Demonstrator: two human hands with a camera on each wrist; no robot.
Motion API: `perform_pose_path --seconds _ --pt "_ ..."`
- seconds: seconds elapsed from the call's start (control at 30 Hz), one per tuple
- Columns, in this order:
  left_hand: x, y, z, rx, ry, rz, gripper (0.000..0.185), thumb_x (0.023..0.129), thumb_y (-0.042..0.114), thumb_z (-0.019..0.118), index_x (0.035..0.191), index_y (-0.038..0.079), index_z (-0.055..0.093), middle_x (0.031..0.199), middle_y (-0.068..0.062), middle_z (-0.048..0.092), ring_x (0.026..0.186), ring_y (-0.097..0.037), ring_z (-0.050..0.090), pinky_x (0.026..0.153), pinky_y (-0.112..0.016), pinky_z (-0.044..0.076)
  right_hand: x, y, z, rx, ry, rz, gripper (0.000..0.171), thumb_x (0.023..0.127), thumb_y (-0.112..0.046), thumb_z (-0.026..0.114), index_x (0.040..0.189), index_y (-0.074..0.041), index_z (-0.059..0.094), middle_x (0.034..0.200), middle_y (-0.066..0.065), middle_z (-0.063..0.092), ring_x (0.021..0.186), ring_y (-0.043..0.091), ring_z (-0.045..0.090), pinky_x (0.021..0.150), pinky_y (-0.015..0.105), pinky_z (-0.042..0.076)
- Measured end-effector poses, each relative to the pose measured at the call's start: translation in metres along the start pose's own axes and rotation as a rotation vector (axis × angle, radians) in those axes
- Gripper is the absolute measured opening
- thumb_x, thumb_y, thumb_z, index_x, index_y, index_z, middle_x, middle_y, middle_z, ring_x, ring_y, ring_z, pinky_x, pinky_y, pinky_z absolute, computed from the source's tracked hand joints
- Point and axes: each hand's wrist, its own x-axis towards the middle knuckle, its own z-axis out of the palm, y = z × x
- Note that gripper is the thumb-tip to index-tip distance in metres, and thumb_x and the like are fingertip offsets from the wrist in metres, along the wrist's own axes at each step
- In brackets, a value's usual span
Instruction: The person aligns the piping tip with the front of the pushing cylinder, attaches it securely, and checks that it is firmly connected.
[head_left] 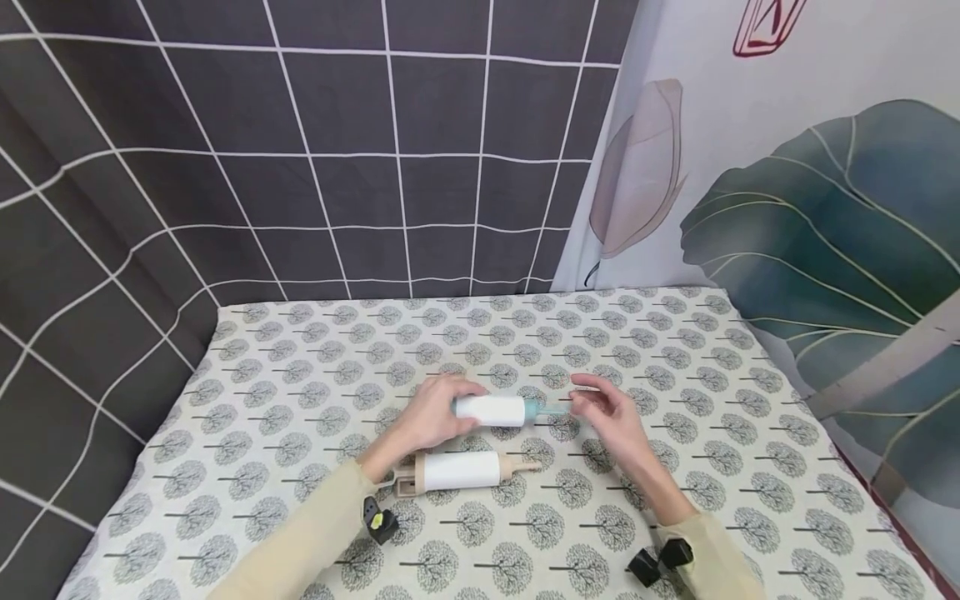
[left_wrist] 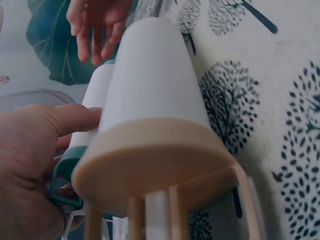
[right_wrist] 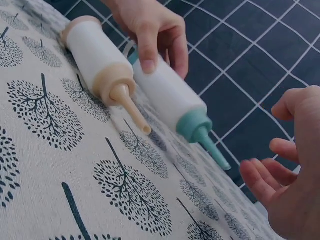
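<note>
My left hand [head_left: 435,408] grips a white cylinder with a teal nozzle [head_left: 491,410] by its rear end, thumb on the side. Its narrow teal tip points right, toward my right hand [head_left: 609,414]. The right hand holds nothing; its fingers are loosely bent beside the tip, and the right wrist view shows a small gap between them. Nearer to me lies a white cylinder with a beige nozzle [head_left: 461,471], pointing the same way. The left wrist view shows the beige frame [left_wrist: 177,210] at its rear close up, partly hiding the teal one.
A cloth with a tree print [head_left: 547,525] covers the table. Behind the table hangs a dark curtain with white grid lines [head_left: 442,108], and to the right a pale curtain with leaf pictures [head_left: 862,200]. Black wrist cameras [head_left: 660,562] sit on both sleeves.
</note>
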Motion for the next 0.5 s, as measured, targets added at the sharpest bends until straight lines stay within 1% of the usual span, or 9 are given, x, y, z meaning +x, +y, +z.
perform_pose_path --seconds 0.07,0.13,0.2,0.37,0.5 --pt "0.001 -0.003 0.001 -0.002 -0.002 0.003 0.046 0.076 0.007 0.085 0.119 0.005 0.070 0.118 -0.011 0.069 0.105 -0.029 0.063 0.093 -0.049 0.048 -0.001 0.000 -0.001 0.003 0.013 -0.008 0.043 0.096 -0.005 0.060 0.137 0.002 0.051 0.125 0.028 0.059 0.107 0.033 0.062 0.093 0.023 0.048" --pt "0.001 -0.006 0.003 -0.006 -0.006 0.002 0.046 0.076 0.007 0.085 0.120 0.004 0.070 0.118 -0.012 0.069 0.104 -0.029 0.064 0.091 -0.047 0.050 -0.002 0.000 -0.001 0.003 0.021 -0.021 0.041 0.097 -0.005 0.060 0.136 0.002 0.051 0.123 0.030 0.059 0.104 0.032 0.062 0.092 0.022 0.049" --pt "0.001 -0.008 0.004 -0.006 -0.010 -0.005 0.047 0.076 0.007 0.085 0.120 0.004 0.070 0.118 -0.014 0.069 0.103 -0.030 0.064 0.091 -0.046 0.051 -0.002 0.001 -0.002 0.017 0.019 -0.041 0.039 0.097 -0.005 0.061 0.135 0.004 0.052 0.121 0.031 0.059 0.101 0.037 0.063 0.090 0.026 0.051" --pt "0.002 -0.011 0.005 -0.009 -0.020 -0.026 0.045 0.076 0.007 0.085 0.118 0.004 0.071 0.118 -0.015 0.069 0.102 -0.030 0.065 0.090 -0.045 0.052 -0.002 0.002 -0.002 0.016 0.003 -0.091 0.038 0.097 -0.010 0.063 0.132 0.004 0.055 0.123 0.032 0.058 0.093 0.036 0.066 0.087 0.034 0.054" --pt "0.002 -0.013 0.006 -0.016 -0.025 -0.021 0.044 0.076 0.006 0.085 0.118 0.003 0.071 0.116 -0.014 0.070 0.101 -0.029 0.066 0.089 -0.044 0.052 -0.002 0.002 -0.002 0.015 -0.008 -0.128 0.037 0.097 -0.008 0.063 0.131 0.004 0.056 0.126 0.032 0.056 0.091 0.034 0.066 0.084 0.033 0.054"
